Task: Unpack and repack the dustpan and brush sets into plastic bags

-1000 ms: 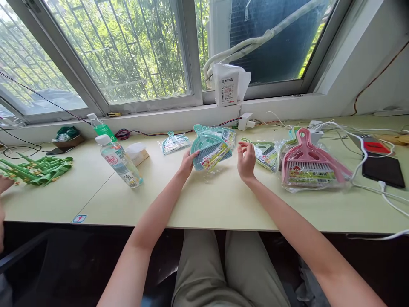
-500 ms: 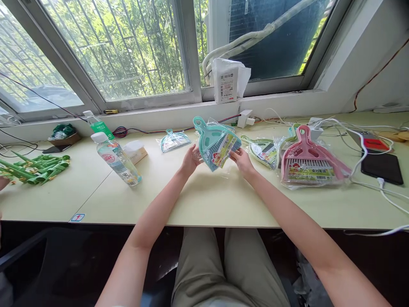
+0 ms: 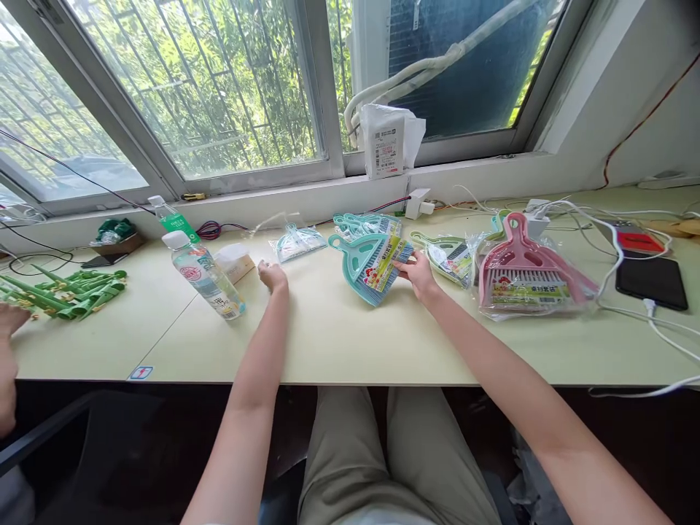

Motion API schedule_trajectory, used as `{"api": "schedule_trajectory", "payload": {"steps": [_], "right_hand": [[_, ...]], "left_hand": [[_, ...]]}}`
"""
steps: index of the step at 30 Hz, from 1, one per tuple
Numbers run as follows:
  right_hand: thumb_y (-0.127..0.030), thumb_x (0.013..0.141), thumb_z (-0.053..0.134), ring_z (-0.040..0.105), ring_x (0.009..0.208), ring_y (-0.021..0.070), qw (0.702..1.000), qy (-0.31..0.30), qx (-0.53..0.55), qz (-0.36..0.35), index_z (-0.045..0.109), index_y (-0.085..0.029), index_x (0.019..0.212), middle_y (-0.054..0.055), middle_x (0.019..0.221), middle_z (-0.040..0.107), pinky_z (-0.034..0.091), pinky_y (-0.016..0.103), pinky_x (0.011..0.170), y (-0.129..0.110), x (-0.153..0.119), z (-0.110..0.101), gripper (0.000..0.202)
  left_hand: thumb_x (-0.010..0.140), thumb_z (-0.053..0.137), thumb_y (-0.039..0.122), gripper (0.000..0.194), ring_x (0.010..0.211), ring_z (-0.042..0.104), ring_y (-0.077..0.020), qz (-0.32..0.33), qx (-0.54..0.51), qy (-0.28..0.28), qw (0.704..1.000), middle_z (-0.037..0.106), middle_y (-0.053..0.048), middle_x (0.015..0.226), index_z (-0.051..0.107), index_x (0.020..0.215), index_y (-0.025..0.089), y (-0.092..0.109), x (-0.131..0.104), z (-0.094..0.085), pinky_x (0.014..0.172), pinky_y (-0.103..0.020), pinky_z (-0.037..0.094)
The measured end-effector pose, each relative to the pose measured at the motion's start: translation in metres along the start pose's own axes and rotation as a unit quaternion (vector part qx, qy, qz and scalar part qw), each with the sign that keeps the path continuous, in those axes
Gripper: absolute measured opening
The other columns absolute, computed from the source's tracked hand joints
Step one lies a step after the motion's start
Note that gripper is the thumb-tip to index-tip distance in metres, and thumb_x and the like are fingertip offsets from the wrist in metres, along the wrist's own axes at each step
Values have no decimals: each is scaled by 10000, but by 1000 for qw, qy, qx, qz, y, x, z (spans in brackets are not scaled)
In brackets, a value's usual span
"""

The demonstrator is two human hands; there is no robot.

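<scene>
My right hand [image 3: 420, 274] grips a teal dustpan-and-brush set [image 3: 365, 267] by its right edge, beside a yellow printed label. The set is tilted, its handle pointing to the upper left. Well to the left, my left hand [image 3: 272, 277] has its fingers curled near a tissue pack [image 3: 234, 262]; whether anything is in them is hidden. Beyond this hand, a blurred strip of clear plastic [image 3: 273, 223] shows by a bagged pale-blue set [image 3: 298, 243]. Another teal set [image 3: 364, 224] lies behind the held one.
Bagged green [image 3: 451, 257] and pink [image 3: 528, 281] dustpan sets lie to the right, near white cables and a phone [image 3: 650, 282]. Two bottles, the nearer a clear bottle [image 3: 205, 278], stand left. Farther left, another person's hand [image 3: 12, 319] is beside green stalks [image 3: 65, 294].
My left hand has left the teal set and moved left. The set has dropped slightly in my right hand. A plastic strip and a second teal set now show behind. The other person's hand has come farther in.
</scene>
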State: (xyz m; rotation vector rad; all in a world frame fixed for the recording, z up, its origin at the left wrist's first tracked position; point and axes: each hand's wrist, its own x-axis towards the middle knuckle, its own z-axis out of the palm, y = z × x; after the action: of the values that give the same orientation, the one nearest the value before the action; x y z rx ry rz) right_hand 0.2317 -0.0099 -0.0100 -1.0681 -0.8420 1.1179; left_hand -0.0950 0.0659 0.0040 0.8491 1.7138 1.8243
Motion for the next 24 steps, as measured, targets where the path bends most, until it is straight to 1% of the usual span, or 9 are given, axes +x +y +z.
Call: {"api": "schedule_trajectory", "payload": {"steps": [4, 6, 8, 10, 12, 14, 16, 21, 24], "right_hand": [[-207, 636, 783, 696, 852, 193, 1000, -7, 19, -3, 537, -242, 885, 6, 848, 688, 591, 428, 900, 6, -4, 5, 352], [-212, 652, 765, 698, 864, 189, 1000, -3, 30, -8, 531, -248, 895, 4, 863, 685, 592, 417, 904, 8, -5, 7, 339], [-241, 672, 755, 699, 889, 197, 999, 1, 32, -16, 522, -255, 909, 11, 893, 687, 602, 419, 881, 9, -7, 9, 332], [-281, 695, 744, 698, 920, 209, 999, -10, 25, -26, 513, -262, 928, 20, 927, 693, 613, 425, 848, 9, -9, 10, 329], [-295, 719, 726, 698, 937, 214, 999, -29, 20, -35, 513, -264, 947, 26, 943, 699, 616, 422, 831, 8, -10, 11, 314], [-272, 742, 699, 703, 915, 204, 999, -36, 19, -34, 524, -259, 958, 24, 933, 704, 613, 406, 828, 6, -9, 10, 278], [-231, 763, 667, 709, 843, 189, 999, -33, 11, -13, 545, -243, 955, 24, 894, 709, 609, 390, 820, 3, -7, 9, 228], [-181, 768, 656, 678, 643, 176, 988, -79, -113, 63, 639, -181, 886, 44, 752, 708, 590, 384, 747, 0, 5, 3, 119], [-164, 766, 618, 687, 705, 210, 962, -64, -264, 24, 691, -173, 797, 63, 762, 721, 559, 388, 763, 2, 13, -5, 79]], "left_hand": [[779, 658, 127, 785, 1510, 100, -318, 108, 166, 82, 977, 161, -206, 1589, 272, 1459, 202, 11, -31, 3, 1179, -543, 188], [837, 632, 208, 684, 1516, 69, -312, 204, 166, 20, 965, 192, -168, 1587, 320, 1445, 249, 20, -51, 8, 1167, -557, 211], [883, 599, 314, 515, 1496, 159, -307, 234, 98, -113, 961, 327, -145, 1530, 444, 1371, 266, 25, -69, 15, 1145, -512, 285], [906, 560, 420, 416, 1395, 367, -298, 178, 12, -237, 955, 469, -132, 1420, 528, 1293, 271, 24, -84, 25, 1079, -445, 387], [907, 540, 498, 455, 1192, 558, -268, 56, -64, -321, 943, 558, -116, 1302, 512, 1307, 285, 17, -98, 37, 948, -392, 483], [873, 596, 513, 519, 1011, 632, -235, -44, -88, -393, 914, 613, -91, 1190, 486, 1329, 292, 7, -110, 47, 819, -349, 524], [853, 633, 492, 499, 907, 642, -213, -75, -88, -433, 894, 643, -63, 1091, 519, 1289, 279, -1, -116, 53, 746, -322, 529], [876, 618, 431, 333, 1016, 625, -208, -52, -134, -363, 921, 661, -40, 1077, 626, 1159, 255, -5, -101, 53, 847, -306, 515], [860, 643, 393, 323, 1130, 597, -210, -54, -171, -314, 932, 655, -42, 1130, 638, 1155, 262, -4, -85, 51, 921, -291, 490]]}}
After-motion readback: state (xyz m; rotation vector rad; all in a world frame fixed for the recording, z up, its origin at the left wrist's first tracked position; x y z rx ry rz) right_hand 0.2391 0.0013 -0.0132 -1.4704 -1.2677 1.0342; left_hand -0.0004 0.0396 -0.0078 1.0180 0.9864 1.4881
